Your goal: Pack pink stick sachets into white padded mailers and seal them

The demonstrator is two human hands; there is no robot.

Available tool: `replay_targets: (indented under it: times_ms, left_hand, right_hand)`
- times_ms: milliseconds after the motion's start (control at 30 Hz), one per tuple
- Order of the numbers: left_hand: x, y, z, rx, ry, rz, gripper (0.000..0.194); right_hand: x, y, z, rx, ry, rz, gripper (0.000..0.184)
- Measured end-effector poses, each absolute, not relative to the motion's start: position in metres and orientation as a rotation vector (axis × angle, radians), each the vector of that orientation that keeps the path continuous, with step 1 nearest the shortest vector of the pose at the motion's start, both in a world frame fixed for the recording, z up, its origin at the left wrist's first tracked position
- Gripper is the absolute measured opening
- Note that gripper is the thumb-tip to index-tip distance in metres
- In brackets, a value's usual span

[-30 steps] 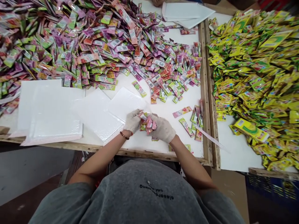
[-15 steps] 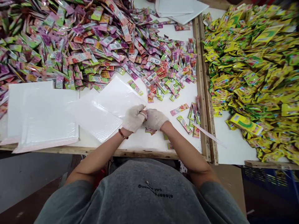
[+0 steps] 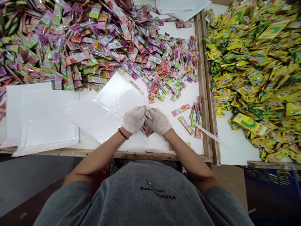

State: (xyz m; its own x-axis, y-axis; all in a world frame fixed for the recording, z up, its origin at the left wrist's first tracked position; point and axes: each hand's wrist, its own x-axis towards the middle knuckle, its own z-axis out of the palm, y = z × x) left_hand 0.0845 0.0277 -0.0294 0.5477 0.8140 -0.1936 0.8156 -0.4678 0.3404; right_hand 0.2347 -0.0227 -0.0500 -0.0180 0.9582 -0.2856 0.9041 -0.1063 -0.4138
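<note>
My left hand (image 3: 134,119), in a white knit glove, is closed with its fingertips against my right hand (image 3: 160,121), gloved the same way. Both grip small sachets (image 3: 147,129) between them; a reddish end sticks out below the fingers, and how many are held is hidden. A pale and yellow piece (image 3: 148,115) shows between the thumbs. Left of my hands lies a white padded envelope (image 3: 121,94), overlapping another white sheet (image 3: 87,113). A greenish sachet (image 3: 188,144) lies partly behind my right forearm.
A heap of pink, purple and green sachets (image 3: 94,47) fills the back left. White envelopes (image 3: 49,119) are stacked at left. A wooden divider (image 3: 207,88) separates yellow packets (image 3: 254,78) at right. Several loose sachets (image 3: 185,125) and a paper strip (image 3: 211,135) lie near the divider.
My hands have moved slightly apart and my right hand has turned, so more of the held sachets shows between and below the fingers.
</note>
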Motion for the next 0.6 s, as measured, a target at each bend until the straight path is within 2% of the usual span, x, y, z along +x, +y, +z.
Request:
replay_targets:
  times_ms: [100, 167, 267, 433, 533, 600]
  left_hand:
    - [0.085, 0.031, -0.023, 2.46, 1.279, -0.1, 0.039]
    - [0.084, 0.037, -0.026, 2.412, 1.326, -0.075, 0.039]
    - [0.08, 0.045, -0.038, 2.289, 1.321, 0.079, 0.039]
    - [0.08, 0.044, -0.052, 2.226, 1.168, 0.33, 0.035]
    - [0.076, 0.051, -0.057, 2.138, 1.221, 0.375, 0.039]
    - [0.071, 0.058, -0.062, 2.073, 1.253, 0.418, 0.04]
  right_hand:
    - [0.242, -0.007, -0.059, -2.075, -1.934, 0.82, 0.028]
    - [0.243, -0.009, -0.066, -1.969, -1.836, 0.763, 0.031]
    - [0.237, -0.021, -0.079, -1.817, -1.702, 0.629, 0.036]
    - [0.228, -0.012, -0.094, -1.798, -1.567, 0.653, 0.024]
    - [0.245, -0.001, -0.097, -1.681, -1.47, 0.75, 0.035]
    - [0.262, -0.003, -0.098, -1.762, -1.443, 0.682, 0.042]
